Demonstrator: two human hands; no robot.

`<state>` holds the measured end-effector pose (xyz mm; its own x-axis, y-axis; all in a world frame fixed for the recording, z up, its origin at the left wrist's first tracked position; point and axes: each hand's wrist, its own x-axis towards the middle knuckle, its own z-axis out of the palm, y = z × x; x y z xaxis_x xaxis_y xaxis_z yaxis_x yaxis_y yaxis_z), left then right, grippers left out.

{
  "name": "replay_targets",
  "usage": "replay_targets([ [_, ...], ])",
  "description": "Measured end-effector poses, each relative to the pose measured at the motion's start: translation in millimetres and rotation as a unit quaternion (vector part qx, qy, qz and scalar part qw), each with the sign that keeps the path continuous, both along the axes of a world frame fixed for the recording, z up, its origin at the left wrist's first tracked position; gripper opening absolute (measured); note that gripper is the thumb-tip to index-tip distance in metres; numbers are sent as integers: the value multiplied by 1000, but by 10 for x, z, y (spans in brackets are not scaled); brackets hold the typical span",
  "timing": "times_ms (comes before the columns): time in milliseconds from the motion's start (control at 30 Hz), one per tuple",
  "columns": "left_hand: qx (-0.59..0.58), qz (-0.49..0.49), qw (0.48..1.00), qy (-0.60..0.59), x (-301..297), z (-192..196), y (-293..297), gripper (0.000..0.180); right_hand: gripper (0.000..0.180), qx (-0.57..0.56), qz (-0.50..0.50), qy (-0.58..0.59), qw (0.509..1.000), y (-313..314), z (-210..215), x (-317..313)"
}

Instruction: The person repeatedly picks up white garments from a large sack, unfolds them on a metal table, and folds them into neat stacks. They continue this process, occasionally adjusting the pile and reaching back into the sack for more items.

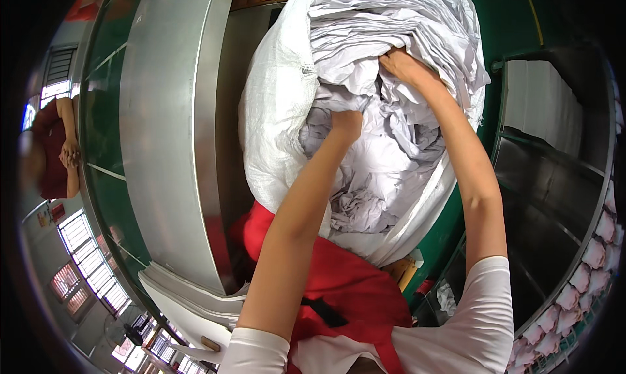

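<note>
In front of me a big white woven sack (277, 113) stands with its mouth wide, full of thin white sheets that look like paper. At its far end the sheets (365, 22) lie in a layered, wavy stack; nearer me they are crumpled (365, 208). Both my arms reach into the sack. My right hand (405, 68) is closed on the near edge of the layered sheets, its fingertips partly tucked among them. My left hand (347, 123) is lower and to the left, over the loose sheets, with its fingers hidden from view.
A long metal surface (160, 113) runs along the left. Stacked pale boards (195, 302) lie at lower left. On the right, a dark metal cart (541, 185) holds a white stack (538, 100). Pinkish-white bundles (580, 279) line the right rim. Another person (55, 146) is at far left.
</note>
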<state>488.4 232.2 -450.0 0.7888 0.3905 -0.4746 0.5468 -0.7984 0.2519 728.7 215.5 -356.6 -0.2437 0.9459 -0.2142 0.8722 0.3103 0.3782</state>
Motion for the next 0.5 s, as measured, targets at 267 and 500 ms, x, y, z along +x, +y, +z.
replay_targets([
  [267, -65, 36, 993, 89, -367, 1245, -428, 16, 42, 48, 63, -128, 989, -3, 214, -67],
  [500, -31, 92, 995, 6, -1035, 1526, -1023, 17, 38, 2, 35, -287, 957, -88, 440, -310],
])
